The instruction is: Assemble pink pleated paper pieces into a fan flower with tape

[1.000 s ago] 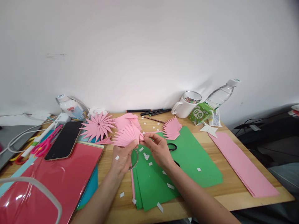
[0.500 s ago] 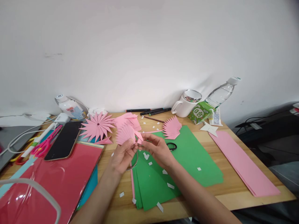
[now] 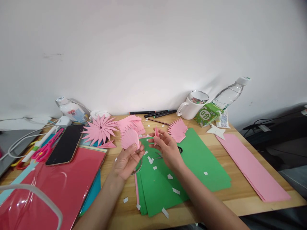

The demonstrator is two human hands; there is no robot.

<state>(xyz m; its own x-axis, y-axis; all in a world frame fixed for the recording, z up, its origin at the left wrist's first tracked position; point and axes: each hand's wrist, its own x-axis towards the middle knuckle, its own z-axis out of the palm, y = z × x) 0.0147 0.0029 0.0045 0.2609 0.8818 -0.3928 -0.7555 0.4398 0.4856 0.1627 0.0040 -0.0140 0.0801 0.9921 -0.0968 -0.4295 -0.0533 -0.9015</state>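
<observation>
My left hand (image 3: 128, 159) is closed on a fan of folded pink paper (image 3: 129, 137), its points spread up and to the left. A short way to the right, my right hand (image 3: 169, 148) pinches a single folded pink paper piece (image 3: 156, 135), held apart from the fan. Below my right hand lie scissors (image 3: 180, 149) with dark handles, partly hidden, on green paper sheets (image 3: 192, 166). Another pink paper fan (image 3: 177, 129) rests behind my right hand. A pink pointed paper wheel (image 3: 100, 127) and more folded pink pieces (image 3: 131, 123) are at the back left.
Left are a phone (image 3: 66, 145), pink scissors (image 3: 48, 148) and a red plastic-wrapped pack (image 3: 52, 185). Markers (image 3: 159, 113), a white mug (image 3: 193, 105), a green box (image 3: 207, 114) and a water bottle (image 3: 230, 94) stand or lie near the wall. Pink strips (image 3: 251, 169) lie right; white scraps (image 3: 176, 191) are scattered.
My right hand has moved right, away from the fan, with one folded pink piece in its fingers. My left hand keeps hold of the fan in nearly the same place.
</observation>
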